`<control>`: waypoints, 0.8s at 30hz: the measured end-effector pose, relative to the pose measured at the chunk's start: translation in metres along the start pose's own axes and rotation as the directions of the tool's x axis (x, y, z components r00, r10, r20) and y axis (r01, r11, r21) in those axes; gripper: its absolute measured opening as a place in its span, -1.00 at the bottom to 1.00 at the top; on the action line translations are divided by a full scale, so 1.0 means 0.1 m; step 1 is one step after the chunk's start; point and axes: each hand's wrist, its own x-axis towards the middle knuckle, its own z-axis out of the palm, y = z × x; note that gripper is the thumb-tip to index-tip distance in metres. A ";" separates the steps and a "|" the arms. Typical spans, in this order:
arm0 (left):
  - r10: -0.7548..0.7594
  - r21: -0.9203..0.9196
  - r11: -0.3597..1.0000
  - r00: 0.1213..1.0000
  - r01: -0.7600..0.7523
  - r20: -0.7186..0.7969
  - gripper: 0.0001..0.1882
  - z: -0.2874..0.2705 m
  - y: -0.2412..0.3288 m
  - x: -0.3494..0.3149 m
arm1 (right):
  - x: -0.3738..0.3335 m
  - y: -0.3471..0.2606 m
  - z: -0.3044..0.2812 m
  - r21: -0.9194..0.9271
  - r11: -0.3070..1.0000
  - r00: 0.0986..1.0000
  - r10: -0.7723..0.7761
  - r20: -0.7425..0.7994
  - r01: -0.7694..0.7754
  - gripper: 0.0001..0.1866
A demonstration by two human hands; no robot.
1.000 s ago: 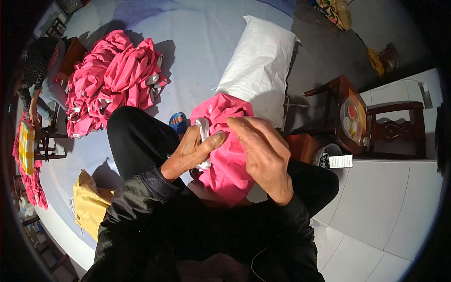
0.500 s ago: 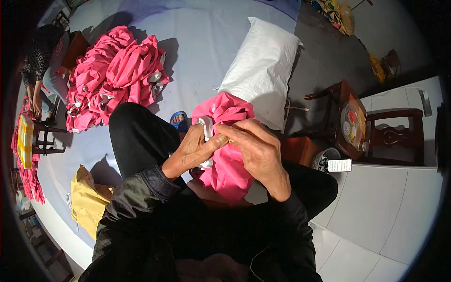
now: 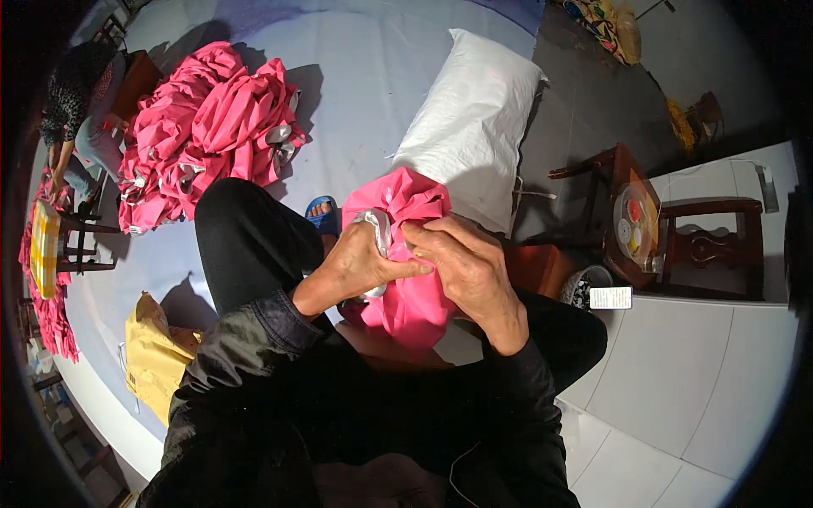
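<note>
One pink cloth [image 3: 398, 313] sits bunched at the middle of the frame, with one silvery edge [image 3: 378, 227] along its left side. Two hands are on it. The left hand [image 3: 356, 261] is closed around that edge, thumb laid across the pink. The right hand [image 3: 470, 264] is half curled, fingertips against the cloth; whether it pinches any, I cannot tell.

Just above the cloth lies one white sack [image 3: 470, 118]. One blue sandal [image 3: 322, 222] shows left of the cloth, and one yellow bag [image 3: 157, 356] stands at lower left. Upper left has one large pink heap [image 3: 212, 127]; another person [image 3: 72, 93] bends beside it. At right are one chair [image 3: 716, 247] and one white box [image 3: 611, 297].

Half a second ago the left thumb met the right fingertips; now it lies below them, apart, pointing right.
</note>
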 end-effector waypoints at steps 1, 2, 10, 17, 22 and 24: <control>-0.022 0.086 0.996 1.000 0.022 -0.006 -0.42 0.00 -0.06 -0.01 | 0.00 0.00 0.00 -0.021 1.000 1.000 0.010 0.023 -0.010 -0.60; -0.042 0.171 0.984 0.999 0.044 -0.013 -0.42 0.01 -0.13 -0.02 | 0.00 0.01 -0.01 -0.042 0.999 0.999 0.021 0.046 -0.019 -0.60; 0.089 0.405 0.913 0.991 -0.042 -0.098 -0.52 0.04 -0.31 -0.04 | 0.02 0.03 0.01 -0.191 0.980 0.996 -0.047 0.080 0.061 -0.64; 0.053 0.433 0.901 0.991 0.004 -0.120 -0.52 0.00 -0.25 0.00 | 0.14 0.05 -0.01 -0.323 0.934 0.982 -0.100 0.162 0.149 -0.71; 0.060 0.398 0.917 0.986 0.006 -0.154 -0.54 0.00 -0.25 0.02 | 0.20 0.09 -0.01 -0.289 0.939 0.974 -0.137 0.181 0.186 -0.73; 0.033 0.386 0.922 0.989 0.027 -0.147 -0.55 0.01 -0.26 0.03 | 0.19 0.12 0.00 -0.276 0.942 0.974 -0.146 0.176 0.191 -0.72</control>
